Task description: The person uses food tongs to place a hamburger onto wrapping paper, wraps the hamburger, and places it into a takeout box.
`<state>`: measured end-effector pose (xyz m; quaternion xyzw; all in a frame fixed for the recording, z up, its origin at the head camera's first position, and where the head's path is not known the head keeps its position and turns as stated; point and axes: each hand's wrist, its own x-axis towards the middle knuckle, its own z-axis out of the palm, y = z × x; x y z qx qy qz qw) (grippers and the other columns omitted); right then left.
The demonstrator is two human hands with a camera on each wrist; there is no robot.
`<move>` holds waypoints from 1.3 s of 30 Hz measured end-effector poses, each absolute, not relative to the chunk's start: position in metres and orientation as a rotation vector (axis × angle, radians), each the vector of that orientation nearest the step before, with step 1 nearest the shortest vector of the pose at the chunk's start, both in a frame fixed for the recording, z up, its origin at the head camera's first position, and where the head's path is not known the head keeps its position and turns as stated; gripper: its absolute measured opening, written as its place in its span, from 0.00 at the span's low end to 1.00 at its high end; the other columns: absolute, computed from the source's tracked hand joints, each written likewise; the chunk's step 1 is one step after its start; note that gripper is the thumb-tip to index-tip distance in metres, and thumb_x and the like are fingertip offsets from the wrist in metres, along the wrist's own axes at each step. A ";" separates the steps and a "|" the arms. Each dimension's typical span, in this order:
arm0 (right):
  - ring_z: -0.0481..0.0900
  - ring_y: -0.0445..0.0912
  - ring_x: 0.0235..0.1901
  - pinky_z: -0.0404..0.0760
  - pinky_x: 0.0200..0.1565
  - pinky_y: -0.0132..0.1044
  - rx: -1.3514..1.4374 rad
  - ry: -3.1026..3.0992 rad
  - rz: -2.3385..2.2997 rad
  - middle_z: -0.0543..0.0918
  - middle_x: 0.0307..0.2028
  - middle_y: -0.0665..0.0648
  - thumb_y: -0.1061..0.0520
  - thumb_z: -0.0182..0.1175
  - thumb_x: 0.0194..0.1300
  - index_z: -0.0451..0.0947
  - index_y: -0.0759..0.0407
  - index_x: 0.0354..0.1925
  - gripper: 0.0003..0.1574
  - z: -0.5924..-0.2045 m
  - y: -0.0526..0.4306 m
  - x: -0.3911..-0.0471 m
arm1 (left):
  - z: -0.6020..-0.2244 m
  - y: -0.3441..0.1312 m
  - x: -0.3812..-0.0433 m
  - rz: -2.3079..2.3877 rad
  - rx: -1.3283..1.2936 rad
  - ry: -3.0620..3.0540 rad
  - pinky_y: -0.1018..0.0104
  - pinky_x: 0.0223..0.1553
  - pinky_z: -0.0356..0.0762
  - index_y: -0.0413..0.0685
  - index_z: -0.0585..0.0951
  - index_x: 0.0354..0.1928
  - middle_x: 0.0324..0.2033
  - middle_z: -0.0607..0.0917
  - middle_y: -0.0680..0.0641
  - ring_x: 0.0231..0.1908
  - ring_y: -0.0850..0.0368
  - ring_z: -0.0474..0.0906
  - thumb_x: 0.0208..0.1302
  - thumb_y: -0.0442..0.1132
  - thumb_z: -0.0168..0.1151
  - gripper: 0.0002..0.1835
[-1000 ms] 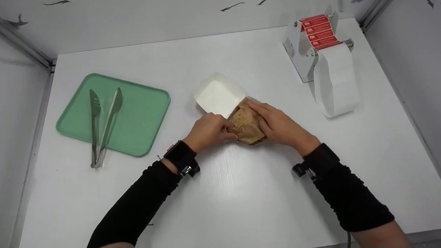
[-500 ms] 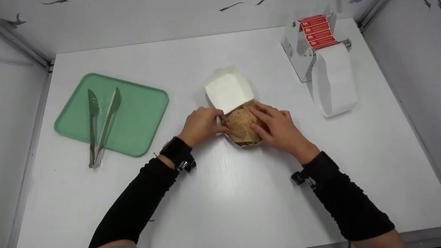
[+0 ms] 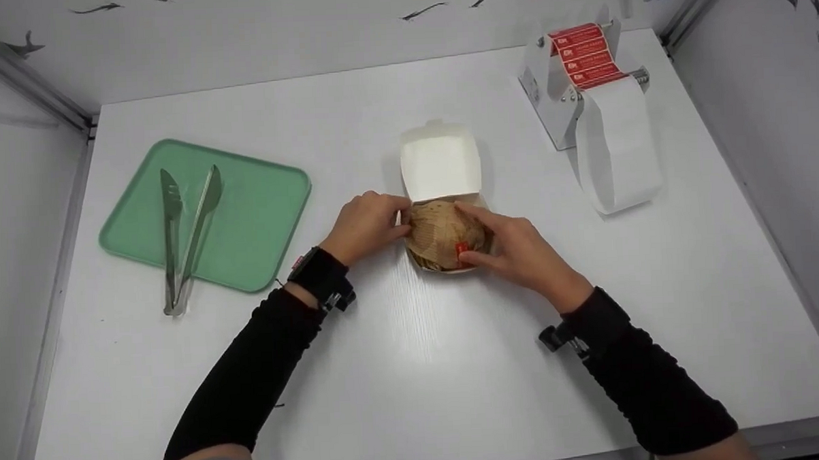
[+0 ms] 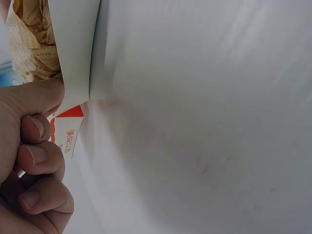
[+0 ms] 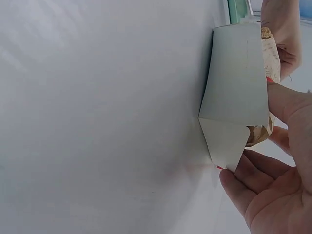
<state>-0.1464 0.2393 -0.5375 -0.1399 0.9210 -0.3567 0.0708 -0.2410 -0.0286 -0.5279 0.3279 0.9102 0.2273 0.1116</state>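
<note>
On the white table (image 3: 415,386), your left hand (image 3: 365,221) pinches the open box's (image 3: 441,164) left edge; your right hand (image 3: 521,250) rests, fingers spread, against the wrapped bundle (image 3: 437,229) inside. Leftward, tongs (image 3: 210,190) lie partly on a green tray (image 3: 262,215); red labels (image 3: 586,57) hang far right.

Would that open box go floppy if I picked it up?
The box looks like thin card, so its sides might bend. Its lid joins at a crease and may swing. The wrapped bundle bulges over the top, so it could tumble out.
</note>
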 end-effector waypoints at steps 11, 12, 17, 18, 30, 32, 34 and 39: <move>0.89 0.58 0.56 0.85 0.60 0.54 -0.336 2.770 -1.228 0.85 0.61 0.61 0.53 0.81 0.60 0.74 0.59 0.60 0.37 -0.540 0.240 -0.144 | -0.524 -0.039 -0.222 0.804 0.879 2.469 0.68 0.27 0.70 0.46 0.87 0.47 0.25 0.85 0.52 0.24 0.62 0.75 0.73 0.51 0.71 0.15; 0.89 0.57 0.54 0.86 0.58 0.53 -0.335 2.771 -1.218 0.87 0.57 0.61 0.52 0.82 0.60 0.74 0.60 0.56 0.34 -0.540 0.241 -0.143 | -0.526 -0.039 -0.221 0.808 0.870 2.472 0.68 0.28 0.70 0.47 0.87 0.47 0.25 0.84 0.52 0.24 0.62 0.75 0.71 0.54 0.73 0.17; 0.86 0.52 0.39 0.83 0.44 0.46 -0.428 2.748 -1.066 0.90 0.50 0.60 0.50 0.73 0.71 0.78 0.59 0.47 0.18 -0.536 0.251 -0.144 | -0.529 -0.035 -0.217 0.742 0.822 2.535 0.66 0.28 0.69 0.50 0.86 0.43 0.23 0.80 0.54 0.25 0.61 0.74 0.66 0.57 0.76 0.19; 0.87 0.53 0.41 0.84 0.46 0.46 -0.465 2.755 -1.025 0.90 0.54 0.61 0.52 0.71 0.73 0.81 0.59 0.46 0.13 -0.534 0.253 -0.144 | -0.529 -0.034 -0.216 0.724 0.820 2.546 0.66 0.29 0.68 0.50 0.86 0.43 0.24 0.80 0.54 0.26 0.60 0.74 0.66 0.57 0.76 0.19; 0.89 0.59 0.48 0.86 0.52 0.55 -0.363 2.883 -0.929 0.93 0.44 0.63 0.63 0.71 0.70 0.92 0.64 0.43 0.06 -0.536 0.247 -0.136 | -0.525 -0.030 -0.216 0.753 0.814 2.516 0.65 0.31 0.71 0.46 0.85 0.42 0.27 0.84 0.51 0.27 0.59 0.76 0.66 0.51 0.77 0.17; 0.90 0.56 0.43 0.86 0.47 0.51 -0.360 2.843 -0.950 0.93 0.41 0.62 0.63 0.69 0.72 0.92 0.63 0.43 0.06 -0.536 0.246 -0.137 | -0.527 -0.031 -0.216 0.762 0.815 2.516 0.66 0.31 0.70 0.46 0.85 0.42 0.27 0.83 0.52 0.27 0.59 0.75 0.67 0.50 0.77 0.16; 0.87 0.52 0.35 0.83 0.40 0.46 -0.382 2.785 -0.978 0.92 0.36 0.60 0.62 0.66 0.75 0.91 0.63 0.43 0.08 -0.536 0.245 -0.138 | -0.530 -0.033 -0.216 0.771 0.809 2.512 0.66 0.31 0.69 0.46 0.85 0.42 0.26 0.82 0.52 0.27 0.60 0.74 0.67 0.50 0.76 0.16; 0.72 0.42 0.24 0.74 0.33 0.37 -0.409 2.682 -1.084 0.82 0.25 0.54 0.56 0.53 0.85 0.81 0.67 0.50 0.15 -0.537 0.245 -0.140 | -0.535 -0.041 -0.217 0.812 0.777 2.505 0.67 0.31 0.70 0.46 0.86 0.44 0.27 0.85 0.51 0.27 0.60 0.76 0.68 0.48 0.77 0.14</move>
